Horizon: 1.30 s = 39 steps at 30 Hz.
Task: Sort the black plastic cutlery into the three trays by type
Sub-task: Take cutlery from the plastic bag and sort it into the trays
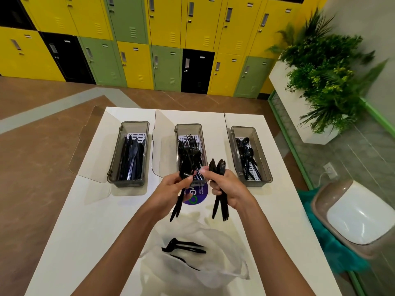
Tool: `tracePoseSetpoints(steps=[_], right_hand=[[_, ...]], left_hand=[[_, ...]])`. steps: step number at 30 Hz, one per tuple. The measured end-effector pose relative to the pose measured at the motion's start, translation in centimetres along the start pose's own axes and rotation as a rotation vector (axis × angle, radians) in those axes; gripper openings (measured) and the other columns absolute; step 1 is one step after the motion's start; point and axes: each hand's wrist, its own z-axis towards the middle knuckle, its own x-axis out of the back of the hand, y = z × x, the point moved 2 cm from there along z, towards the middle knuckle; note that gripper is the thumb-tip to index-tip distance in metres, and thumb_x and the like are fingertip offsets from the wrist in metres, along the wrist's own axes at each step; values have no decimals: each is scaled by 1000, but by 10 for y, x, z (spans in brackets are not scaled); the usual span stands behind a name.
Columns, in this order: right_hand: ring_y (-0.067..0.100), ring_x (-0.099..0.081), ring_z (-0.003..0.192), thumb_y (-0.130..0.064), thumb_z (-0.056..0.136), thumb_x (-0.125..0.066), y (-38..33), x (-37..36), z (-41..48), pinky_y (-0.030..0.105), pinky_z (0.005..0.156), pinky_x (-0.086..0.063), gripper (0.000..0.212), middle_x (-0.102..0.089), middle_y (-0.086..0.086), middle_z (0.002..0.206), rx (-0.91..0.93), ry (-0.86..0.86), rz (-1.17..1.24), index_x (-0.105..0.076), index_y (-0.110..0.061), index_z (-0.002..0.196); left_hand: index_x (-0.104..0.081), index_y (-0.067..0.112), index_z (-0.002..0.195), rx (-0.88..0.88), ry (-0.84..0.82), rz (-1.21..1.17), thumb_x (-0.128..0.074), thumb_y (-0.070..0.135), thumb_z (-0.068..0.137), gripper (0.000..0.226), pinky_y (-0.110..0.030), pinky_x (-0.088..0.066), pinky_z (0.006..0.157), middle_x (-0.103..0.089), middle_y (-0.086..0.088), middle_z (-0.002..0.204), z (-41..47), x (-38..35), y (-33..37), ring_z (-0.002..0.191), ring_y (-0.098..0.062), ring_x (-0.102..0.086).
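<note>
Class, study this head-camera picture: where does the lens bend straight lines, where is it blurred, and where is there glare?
Head view: wide-angle distortion bows the lockers and splays the table edges; the plant at the right looks smeared; soft sheen on the clear open lids and the white bin lid; black cutlery in the trays merges into dark masses; the hands' shadows are faint, so the light is diffuse.

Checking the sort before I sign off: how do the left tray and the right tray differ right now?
The left tray holds long, flat knives lying lengthwise, while the right tray holds round-bowled spoons. The left tray's stack looks fuller; the right tray shows more of its white slotted liner. The left tray's clear lid lies wide open to its left; the right tray's stands nearly edge-on. Both are smoky, rectangular and open.
</note>
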Motion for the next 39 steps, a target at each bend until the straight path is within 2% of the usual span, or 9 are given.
tracePoseSetpoints(steps=[5,10,18,24,27,32,35,37,39], right_hand=[[5,-23,39,-33,84,-72,2,1,1,18,36,-19,16,-36,-2,61,58,14,-7,-68,-17,84],[5,-22,39,-31,85,-71,1,1,5,18,35,-19,10,-33,-2,60,77,-20,-20,-68,-21,83],[5,-24,35,-27,87,-68,5,7,12,18,34,-18,25,-36,-3,51,71,-9,39,-57,-18,67],[5,-25,35,-27,86,-69,4,25,23,17,36,-22,19,-32,-7,45,110,334,30,-61,-18,71],[7,-25,40,-27,86,-70,-2,36,22,18,39,-23,17,-32,-10,43,112,365,31,-61,-19,74],[10,-25,43,-30,84,-72,-4,41,18,21,42,-23,17,-33,-8,46,116,335,-10,-63,-18,75],[9,-26,42,-29,84,-72,-7,42,16,20,41,-24,17,-32,-7,48,127,313,-7,-62,-19,75],[10,-25,43,-28,85,-71,-9,44,16,20,41,-23,16,-31,-7,48,147,305,5,-61,-20,75],[10,-26,44,-27,86,-71,-13,47,15,20,42,-23,15,-33,-8,47,159,330,14,-62,-19,76]], left_hand=[[-65,6,111,-34,-27,96,-54,16,95,22,-34,-57,81,-64,-6,93,6,-4,-5,81,-13,-58],[-62,11,91,-6,-88,174,-41,15,101,23,-20,-52,66,-67,-3,86,8,-6,-2,73,-10,-60],[-51,5,115,73,-310,67,-33,19,104,26,-33,-49,83,-69,-19,109,16,-7,-1,93,-25,-67],[-45,6,97,53,133,72,-37,19,103,18,-26,-56,65,-71,-11,90,61,-12,2,73,-15,-69],[-51,12,85,24,334,40,-46,21,100,18,-33,-52,78,-65,-7,91,98,-5,2,80,-16,-61],[-58,12,76,-23,417,138,-48,16,99,25,-30,-45,66,-57,-4,74,145,-5,9,70,-17,-55],[-63,3,105,20,454,331,-49,18,98,21,-34,-45,83,-65,-14,104,159,-6,3,98,-29,-60],[-48,1,129,26,502,492,-51,21,97,37,-36,-42,98,-51,-16,131,155,-8,1,120,-30,-50],[-40,3,135,-58,525,556,-49,29,97,47,-40,-40,103,-44,-14,134,140,-17,2,123,-28,-45]])
